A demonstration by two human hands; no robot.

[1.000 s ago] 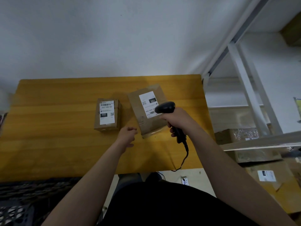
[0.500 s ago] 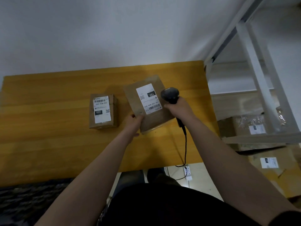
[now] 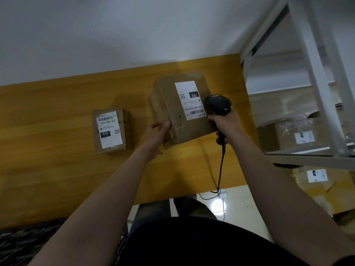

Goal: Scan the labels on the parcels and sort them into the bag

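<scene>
**Two labelled parcels on the table; one in hand at the scanner**

Two brown cardboard parcels are in view over a yellow wooden table [image 3: 48,150].

1. The larger brown cardboard parcel [image 3: 165,104] is at the table's right half, tilted. The left hand [image 3: 157,134] grips its near left corner, thumb on the top face and fingers curled beneath. I cannot tell whether its far edge touches the table.
2. Its white shipping label [image 3: 187,89] faces up and reads upside down to the wearer. "150" is printed in white on a black block, with a small QR code beside it and a barcode at the near end. The code line between them is too small to read with confidence.
3. The right hand [image 3: 223,122] is closed round the handle of a black handheld barcode scanner [image 3: 218,104]. The scanner head sits just beside the label's right edge. Its black cable [image 3: 221,169] hangs over the table's near edge to the floor.
4. The smaller brown cardboard parcel [image 3: 126,129] lies flat on the table, left of the larger one and apart from it, with no hand on it. Its white label [image 3: 109,129] shows a barcode, "032-038-E01", "032" in white on black, and a QR code.
5. Right of the table stands a white metal rack [image 3: 318,83]. Behind its frame sit further labelled cardboard boxes [image 3: 288,137]; their print is illegible.
</scene>
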